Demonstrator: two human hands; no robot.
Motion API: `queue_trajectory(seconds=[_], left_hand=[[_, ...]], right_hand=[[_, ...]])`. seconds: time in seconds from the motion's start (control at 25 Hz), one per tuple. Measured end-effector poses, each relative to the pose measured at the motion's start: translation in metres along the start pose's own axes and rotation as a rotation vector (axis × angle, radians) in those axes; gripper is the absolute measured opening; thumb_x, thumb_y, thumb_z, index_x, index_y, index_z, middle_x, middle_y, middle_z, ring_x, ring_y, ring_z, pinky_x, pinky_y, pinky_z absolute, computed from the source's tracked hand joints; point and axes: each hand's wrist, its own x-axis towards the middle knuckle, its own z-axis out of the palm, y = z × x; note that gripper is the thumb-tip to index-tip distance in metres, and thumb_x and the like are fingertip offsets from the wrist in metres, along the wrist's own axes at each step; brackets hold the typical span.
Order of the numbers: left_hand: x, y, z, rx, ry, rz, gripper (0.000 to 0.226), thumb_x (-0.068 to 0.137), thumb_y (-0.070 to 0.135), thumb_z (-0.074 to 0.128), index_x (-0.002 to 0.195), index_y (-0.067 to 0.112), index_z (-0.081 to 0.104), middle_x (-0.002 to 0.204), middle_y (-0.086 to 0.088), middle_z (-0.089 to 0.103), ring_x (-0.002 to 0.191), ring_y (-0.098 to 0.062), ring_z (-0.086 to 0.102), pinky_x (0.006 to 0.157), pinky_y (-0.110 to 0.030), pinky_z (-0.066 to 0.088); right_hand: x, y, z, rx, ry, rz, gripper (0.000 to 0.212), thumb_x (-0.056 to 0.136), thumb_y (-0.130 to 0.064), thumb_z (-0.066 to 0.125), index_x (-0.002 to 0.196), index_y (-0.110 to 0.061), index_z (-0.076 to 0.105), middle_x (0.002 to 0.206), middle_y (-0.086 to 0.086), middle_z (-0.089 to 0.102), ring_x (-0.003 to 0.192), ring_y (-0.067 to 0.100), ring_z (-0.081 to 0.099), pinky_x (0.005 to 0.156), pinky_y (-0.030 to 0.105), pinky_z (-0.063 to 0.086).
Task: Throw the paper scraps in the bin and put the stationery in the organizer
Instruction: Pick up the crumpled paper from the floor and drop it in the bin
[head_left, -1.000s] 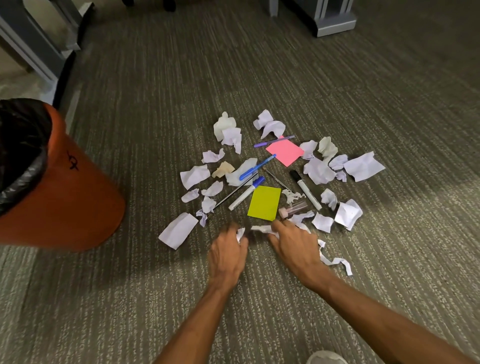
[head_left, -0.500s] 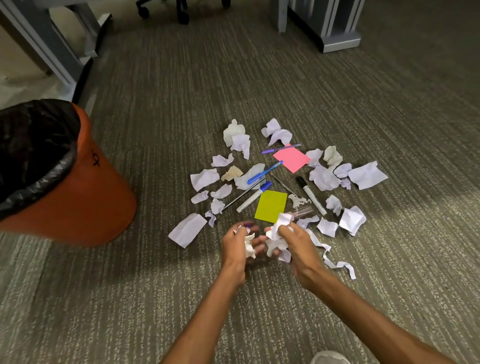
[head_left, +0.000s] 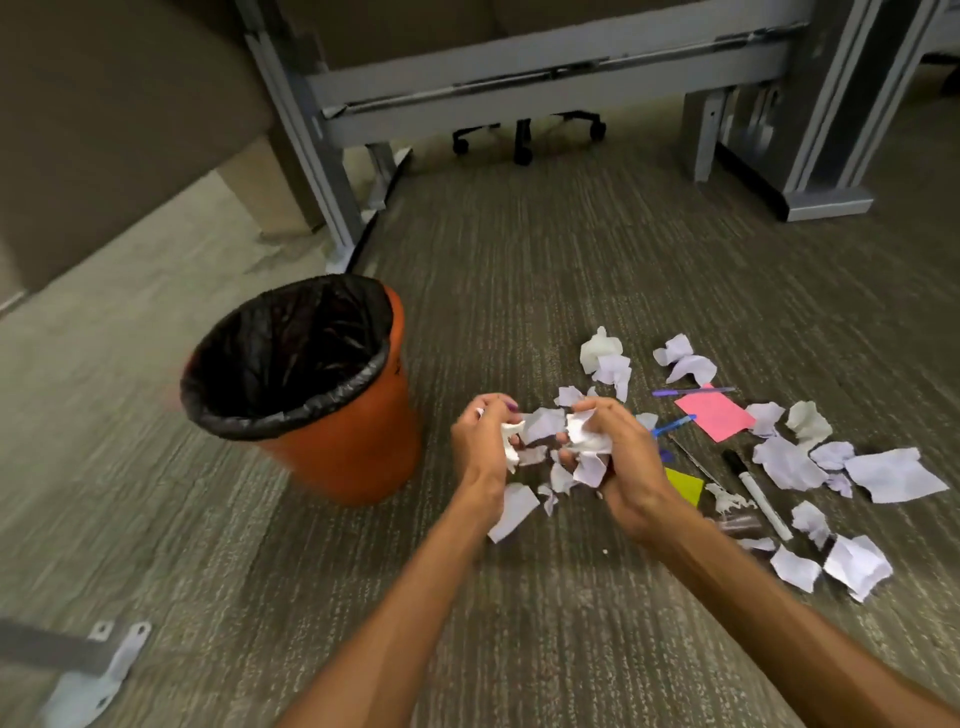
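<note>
My left hand (head_left: 480, 441) and my right hand (head_left: 621, 457) are raised above the carpet, each closed on crumpled white paper scraps (head_left: 584, 444). The orange bin (head_left: 332, 452) with a black liner stands just left of my hands, apart from them. Several more paper scraps (head_left: 789, 462) lie on the floor to the right, mixed with a pink sticky note (head_left: 714, 415), a yellow sticky note (head_left: 683, 486), a black-capped marker (head_left: 758, 493), a purple pen (head_left: 691, 391) and a blue pen (head_left: 672, 426) partly hidden by my right hand. No organizer is in view.
Grey desk legs and a crossbar (head_left: 519, 88) stand at the back, with chair castors (head_left: 522, 140) behind. A grey metal foot (head_left: 826, 202) sits at the right rear. A metal bracket (head_left: 98, 670) lies at the lower left.
Both hands gathered scraps from the near edge of the pile and lifted them. The view swung up and left, so the bin now sits near the middle.
</note>
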Motion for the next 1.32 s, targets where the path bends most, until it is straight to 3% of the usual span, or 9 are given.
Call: queue_trajectory(seconds=[0.12, 0.32, 0.44, 0.52, 0.6, 0.8, 0.92, 1.08, 1.32], left_hand=[[0.011, 0.052, -0.04, -0.028, 0.054, 0.117, 0.025, 0.078, 0.011, 0.055, 0.06, 0.026, 0.064, 0.07, 0.003, 0.062, 0.064, -0.019, 0.054, 0.054, -0.03, 0.04], [0.04, 0.128, -0.114, -0.029, 0.321, 0.361, 0.018, 0.087, 0.011, 0.053, 0.079, 0.025, 0.061, 0.075, 0.005, 0.06, 0.064, -0.009, 0.057, 0.054, -0.026, 0.044], [0.066, 0.152, -0.154, 0.037, 0.385, 0.33, 0.019, 0.082, 0.018, 0.059, 0.101, 0.019, 0.06, 0.104, -0.009, 0.065, 0.084, -0.019, 0.064, 0.07, -0.034, 0.055], [0.084, 0.159, -0.174, 0.153, 0.438, 0.266, 0.037, 0.078, 0.028, 0.063, 0.112, 0.014, 0.06, 0.121, -0.012, 0.062, 0.106, -0.03, 0.063, 0.094, -0.045, 0.053], [0.097, 0.159, -0.187, 0.229, 0.456, 0.206, 0.04, 0.08, 0.038, 0.062, 0.112, 0.014, 0.062, 0.125, -0.012, 0.061, 0.114, -0.033, 0.059, 0.102, -0.049, 0.048], [0.101, 0.132, -0.193, 0.389, 0.601, 0.205, 0.037, 0.091, 0.038, 0.057, 0.121, 0.017, 0.062, 0.125, -0.009, 0.064, 0.117, -0.03, 0.058, 0.104, -0.043, 0.044], [0.082, 0.109, -0.163, 0.45, 0.619, 0.563, 0.029, 0.093, 0.033, 0.054, 0.116, 0.017, 0.063, 0.123, -0.004, 0.06, 0.117, -0.023, 0.053, 0.106, -0.037, 0.039], [0.061, 0.069, -0.111, 0.645, 0.377, 0.994, 0.023, 0.095, 0.024, 0.055, 0.116, 0.018, 0.058, 0.12, 0.004, 0.056, 0.113, -0.008, 0.046, 0.1, -0.015, 0.03], [0.057, -0.024, -0.054, 0.825, 0.044, 0.807, 0.033, 0.096, 0.031, 0.054, 0.127, 0.022, 0.052, 0.127, 0.002, 0.052, 0.115, -0.01, 0.044, 0.098, -0.024, 0.037]], right_hand=[[0.009, -0.018, 0.064, -0.012, -0.128, -0.034, 0.018, 0.09, -0.001, 0.047, 0.097, -0.007, 0.062, 0.082, 0.013, 0.061, 0.071, 0.023, 0.064, 0.057, 0.031, 0.053], [0.033, -0.027, 0.187, -0.132, -0.256, -0.203, 0.018, 0.088, -0.009, 0.051, 0.095, -0.018, 0.065, 0.094, 0.013, 0.062, 0.081, 0.028, 0.063, 0.071, 0.044, 0.053], [0.049, -0.016, 0.251, -0.329, -0.264, -0.318, 0.021, 0.086, -0.021, 0.053, 0.104, -0.029, 0.063, 0.115, 0.009, 0.059, 0.094, 0.024, 0.065, 0.085, 0.046, 0.057], [0.061, -0.004, 0.273, -0.493, -0.315, -0.399, 0.025, 0.09, -0.031, 0.055, 0.114, -0.029, 0.06, 0.123, 0.001, 0.05, 0.102, 0.016, 0.059, 0.086, 0.034, 0.054], [0.073, 0.004, 0.282, -0.647, -0.412, -0.427, 0.032, 0.093, -0.037, 0.057, 0.121, -0.024, 0.058, 0.126, -0.001, 0.046, 0.107, 0.011, 0.053, 0.08, 0.015, 0.042], [0.089, 0.007, 0.263, -0.791, -0.505, -0.452, 0.033, 0.095, -0.036, 0.057, 0.121, -0.017, 0.064, 0.124, -0.001, 0.061, 0.115, 0.011, 0.056, 0.094, 0.023, 0.041], [0.088, -0.001, 0.227, -0.769, -0.463, -0.513, 0.028, 0.095, -0.037, 0.057, 0.116, -0.022, 0.067, 0.119, -0.004, 0.063, 0.111, 0.008, 0.058, 0.094, 0.025, 0.045], [0.089, -0.01, 0.149, -0.777, -0.34, -0.539, 0.025, 0.096, -0.031, 0.056, 0.119, -0.024, 0.066, 0.124, -0.004, 0.06, 0.112, 0.007, 0.058, 0.097, 0.025, 0.046], [0.094, 0.017, 0.018, -1.004, -0.213, -0.495, 0.027, 0.091, -0.025, 0.059, 0.117, -0.03, 0.063, 0.117, -0.009, 0.062, 0.096, 0.0, 0.061, 0.077, 0.02, 0.047]])
